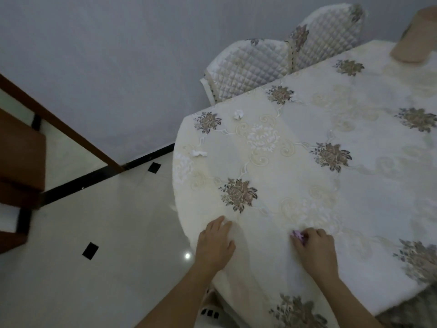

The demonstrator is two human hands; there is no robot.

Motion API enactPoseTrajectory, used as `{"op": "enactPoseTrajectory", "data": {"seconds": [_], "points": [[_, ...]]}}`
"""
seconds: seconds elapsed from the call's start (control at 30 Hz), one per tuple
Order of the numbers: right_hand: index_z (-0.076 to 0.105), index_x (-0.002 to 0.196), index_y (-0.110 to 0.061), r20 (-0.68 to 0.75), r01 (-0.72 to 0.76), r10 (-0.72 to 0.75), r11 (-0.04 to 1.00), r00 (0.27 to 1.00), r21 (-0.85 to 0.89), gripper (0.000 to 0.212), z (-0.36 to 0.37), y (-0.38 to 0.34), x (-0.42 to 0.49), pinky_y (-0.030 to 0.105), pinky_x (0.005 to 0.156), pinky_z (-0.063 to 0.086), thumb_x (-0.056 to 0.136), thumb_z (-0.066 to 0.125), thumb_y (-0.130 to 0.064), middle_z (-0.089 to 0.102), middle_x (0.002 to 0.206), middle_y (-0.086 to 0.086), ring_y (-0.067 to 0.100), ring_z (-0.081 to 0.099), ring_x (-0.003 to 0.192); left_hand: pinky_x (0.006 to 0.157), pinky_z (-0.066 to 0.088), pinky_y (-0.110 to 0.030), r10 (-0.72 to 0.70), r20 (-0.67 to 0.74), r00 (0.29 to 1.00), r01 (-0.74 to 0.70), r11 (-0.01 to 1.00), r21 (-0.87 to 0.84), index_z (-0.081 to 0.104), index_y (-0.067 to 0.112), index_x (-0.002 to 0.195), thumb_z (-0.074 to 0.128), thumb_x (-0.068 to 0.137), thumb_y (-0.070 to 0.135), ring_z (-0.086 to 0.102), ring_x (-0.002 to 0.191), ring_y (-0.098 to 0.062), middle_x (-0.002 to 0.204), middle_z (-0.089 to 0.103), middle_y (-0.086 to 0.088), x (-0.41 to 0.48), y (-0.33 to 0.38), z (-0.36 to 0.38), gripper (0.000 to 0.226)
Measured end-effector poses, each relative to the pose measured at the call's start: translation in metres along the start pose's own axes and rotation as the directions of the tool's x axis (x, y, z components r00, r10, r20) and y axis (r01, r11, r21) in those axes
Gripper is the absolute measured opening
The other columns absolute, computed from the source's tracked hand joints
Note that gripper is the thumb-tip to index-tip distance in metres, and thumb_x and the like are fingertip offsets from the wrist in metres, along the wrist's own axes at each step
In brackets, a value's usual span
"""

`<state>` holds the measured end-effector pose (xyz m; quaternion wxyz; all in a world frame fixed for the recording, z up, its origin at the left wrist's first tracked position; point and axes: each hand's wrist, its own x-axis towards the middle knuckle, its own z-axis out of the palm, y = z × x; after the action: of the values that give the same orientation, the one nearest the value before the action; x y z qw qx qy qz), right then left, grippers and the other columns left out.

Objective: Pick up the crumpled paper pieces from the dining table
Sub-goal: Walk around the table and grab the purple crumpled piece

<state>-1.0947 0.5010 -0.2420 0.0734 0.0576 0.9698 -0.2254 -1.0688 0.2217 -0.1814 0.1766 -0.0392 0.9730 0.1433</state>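
Papers first, in the head view: the right grip (314,249) has its fingers curled round a pink paper (297,235), low on the bench (354,209). The left grip (215,240) rests at the bench edge, fingers loosely spread and holding nothing plainly; a white fleck at its fingertips is unclear. Two white pieces remain. The near paper (198,153) lies straight ahead of the left grip by the edge, the far paper (238,114) beyond it. Both lie nearer the left grip, so it probably reaches next.
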Motion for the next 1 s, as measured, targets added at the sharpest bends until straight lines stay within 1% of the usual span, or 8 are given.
{"op": "enactPoseTrajectory", "data": {"seconds": [0.13, 0.27, 0.37, 0.57, 0.73, 0.83, 0.9, 1.0], "points": [[0.056, 0.078, -0.021, -0.038, -0.072, 0.076, 0.992, 0.996, 0.104, 0.026, 0.013, -0.076, 0.018, 0.036, 0.066, 0.039, 0.089, 0.060, -0.044, 0.054, 0.071, -0.002, 0.026, 0.049, 0.075, 0.114, 0.029, -0.037, 0.023, -0.029, 0.999, -0.025, 0.998, -0.054, 0.035, 0.027, 0.148, 0.048, 0.093, 0.039, 0.025, 0.143, -0.017, 0.158, 0.026, 0.004, 0.041, -0.047, -0.027, 0.057], [0.053, 0.074, -0.025, -0.012, -0.137, 0.143, 0.970, 0.990, 0.203, 0.027, 0.024, -0.136, 0.034, 0.034, 0.055, 0.044, 0.088, 0.062, -0.046, 0.054, 0.063, -0.006, 0.019, 0.054, 0.064, 0.112, 0.032, -0.037, 0.047, -0.057, 0.997, -0.052, 0.994, -0.094, 0.039, 0.025, 0.146, 0.050, 0.094, 0.037, 0.031, 0.140, -0.019, 0.155, 0.032, 0.002, 0.092, -0.092, -0.055, 0.055], [0.053, 0.073, -0.023, 0.009, -0.193, 0.197, 0.950, 0.980, 0.247, 0.029, 0.031, -0.169, 0.048, 0.028, 0.049, 0.036, 0.089, 0.063, -0.045, 0.056, 0.062, -0.006, 0.011, 0.054, 0.059, 0.104, 0.039, -0.036, 0.048, -0.081, 0.996, -0.058, 0.991, -0.121, 0.044, 0.022, 0.143, 0.053, 0.092, 0.035, 0.041, 0.130, -0.020, 0.148, 0.041, 0.001, 0.128, -0.118, -0.074, 0.053], [0.055, 0.076, -0.025, 0.029, -0.269, 0.271, 0.931, 0.962, 0.247, 0.031, 0.028, -0.209, 0.069, 0.028, 0.051, 0.041, 0.090, 0.059, -0.052, 0.060, 0.065, -0.008, 0.006, 0.055, 0.061, 0.089, 0.050, -0.037, 0.011, -0.178, 0.984, -0.043, 0.984, -0.173, 0.045, 0.020, 0.139, 0.061, 0.089, 0.031, 0.050, 0.115, -0.024, 0.137, 0.044, -0.003, 0.199, -0.142, -0.110, 0.054], [0.058, 0.084, -0.028, -0.004, -0.294, 0.303, 0.927, 0.953, 0.233, 0.024, 0.024, -0.217, 0.079, 0.028, 0.054, 0.044, 0.091, 0.058, -0.051, 0.062, 0.068, -0.009, 0.003, 0.056, 0.064, 0.084, 0.050, -0.037, 0.193, -0.172, 0.966, -0.208, 0.976, -0.071, 0.047, 0.023, 0.139, 0.062, 0.092, 0.025, 0.050, 0.112, -0.025, 0.136, 0.043, -0.004, 0.246, -0.143, -0.125, 0.049], [0.057, 0.081, -0.026, -0.009, -0.321, 0.331, 0.920, 0.944, 0.224, 0.027, 0.025, -0.218, 0.083, 0.031, 0.055, 0.046, 0.092, 0.058, -0.050, 0.061, 0.066, -0.008, 0.005, 0.056, 0.063, 0.078, 0.049, -0.040, 0.244, -0.186, 0.952, -0.266, 0.958, -0.105, 0.062, 0.018, 0.124, 0.063, 0.092, 0.018, 0.052, 0.103, -0.030, 0.121, 0.055, -0.009, 0.264, -0.141, -0.123, 0.033], [0.056, 0.079, -0.025, -0.007, -0.334, 0.345, 0.914, 0.939, 0.229, 0.028, 0.027, -0.220, 0.084, 0.030, 0.054, 0.045, 0.092, 0.059, -0.050, 0.060, 0.066, -0.009, 0.006, 0.056, 0.063, 0.070, 0.050, -0.043, 0.266, -0.218, 0.939, -0.297, 0.947, -0.123, 0.070, 0.015, 0.107, 0.068, 0.088, 0.017, 0.054, 0.093, -0.033, 0.105, 0.060, -0.011, 0.272, -0.143, -0.117, 0.019], [0.056, 0.080, -0.022, -0.006, -0.360, 0.372, 0.903, 0.928, 0.236, 0.031, 0.031, -0.222, 0.084, 0.030, 0.055, 0.044, 0.091, 0.058, -0.050, 0.060, 0.068, -0.007, 0.010, 0.056, 0.065, 0.062, 0.048, -0.043, 0.300, -0.241, 0.923, -0.337, 0.933, -0.129, 0.071, 0.010, 0.086, 0.073, 0.084, 0.013, 0.056, 0.081, -0.034, 0.087, 0.060, -0.011, 0.281, -0.150, -0.111, 0.005]]}}
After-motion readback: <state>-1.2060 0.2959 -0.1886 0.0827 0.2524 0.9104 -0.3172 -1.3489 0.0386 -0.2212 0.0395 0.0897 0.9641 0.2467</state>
